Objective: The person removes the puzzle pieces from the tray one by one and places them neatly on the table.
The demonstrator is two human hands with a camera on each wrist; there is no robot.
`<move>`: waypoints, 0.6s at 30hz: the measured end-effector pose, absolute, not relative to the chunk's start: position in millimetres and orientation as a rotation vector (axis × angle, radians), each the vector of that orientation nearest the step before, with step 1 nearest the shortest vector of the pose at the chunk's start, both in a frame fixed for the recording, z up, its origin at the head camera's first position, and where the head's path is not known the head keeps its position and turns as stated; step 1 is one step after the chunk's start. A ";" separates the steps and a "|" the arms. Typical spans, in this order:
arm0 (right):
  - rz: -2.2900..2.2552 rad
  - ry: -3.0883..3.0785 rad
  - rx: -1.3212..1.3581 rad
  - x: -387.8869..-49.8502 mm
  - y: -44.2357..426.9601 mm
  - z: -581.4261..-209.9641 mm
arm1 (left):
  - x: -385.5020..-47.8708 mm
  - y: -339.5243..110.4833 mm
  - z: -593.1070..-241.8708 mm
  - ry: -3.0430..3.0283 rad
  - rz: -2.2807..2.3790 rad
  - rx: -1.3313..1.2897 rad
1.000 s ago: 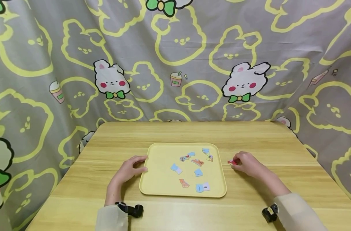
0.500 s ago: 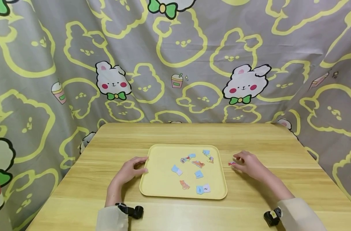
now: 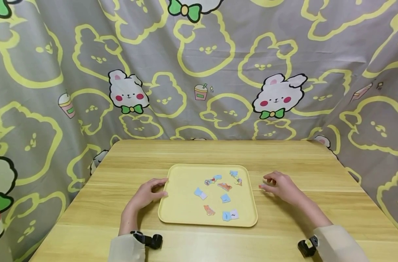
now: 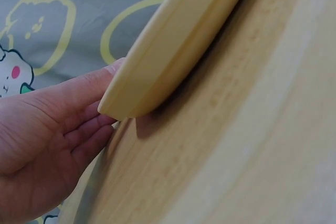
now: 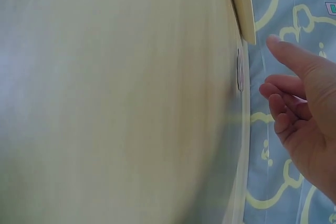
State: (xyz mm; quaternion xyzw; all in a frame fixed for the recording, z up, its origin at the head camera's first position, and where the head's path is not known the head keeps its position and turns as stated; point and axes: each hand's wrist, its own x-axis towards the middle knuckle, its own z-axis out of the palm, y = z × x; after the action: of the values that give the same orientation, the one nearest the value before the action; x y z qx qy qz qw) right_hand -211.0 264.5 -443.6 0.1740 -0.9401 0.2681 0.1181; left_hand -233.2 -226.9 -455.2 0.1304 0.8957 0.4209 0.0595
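A yellow tray [image 3: 179, 214] lies on the table with several small printed puzzle pieces on its middle and right part, among them a blue piece [image 3: 225, 198] and an orange one [image 3: 209, 210]. The left hand [image 3: 146, 194] touches the tray's left rim with relaxed fingers; the left wrist view shows its fingertips at the tray's edge [image 4: 152, 66]. Right of the tray, the right hand [image 3: 282, 187] hovers with thumb and fingers apart, over a small red piece [image 3: 261, 186] on the table, partly hidden by the thumb. In the right wrist view this hand [image 5: 304, 98] holds nothing.
The wooden table [image 3: 199, 243] extends around the tray on all sides. A grey curtain [image 3: 218, 43] with yellow outlines and white rabbits hangs behind and beside it. Black wrist cameras [image 3: 153, 241] sit at both cuffs.
The right hand has let go of the small red piece, its thumb and fingers parting. That piece now lies on the table. The left hand has stayed at the tray's rim.
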 end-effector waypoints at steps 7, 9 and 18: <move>0.805 -2.765 0.525 -213.7 258.3 -442.8 | -232.7 -226.3 -456.0 2.724 1.271 0.411; 0.804 -2.769 0.534 -214.3 255.8 -442.5 | -232.4 -225.9 -455.7 2.725 1.274 0.414; 0.809 -2.761 0.561 -221.5 244.0 -443.4 | -232.2 -225.8 -454.8 2.727 1.273 0.404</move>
State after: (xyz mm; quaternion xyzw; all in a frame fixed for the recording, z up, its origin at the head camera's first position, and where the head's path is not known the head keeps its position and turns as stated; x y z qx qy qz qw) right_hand -221.5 244.0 -443.4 0.1902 -0.9368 0.2743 0.1050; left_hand -232.2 -225.8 -454.8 0.1330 0.8968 0.4186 0.0526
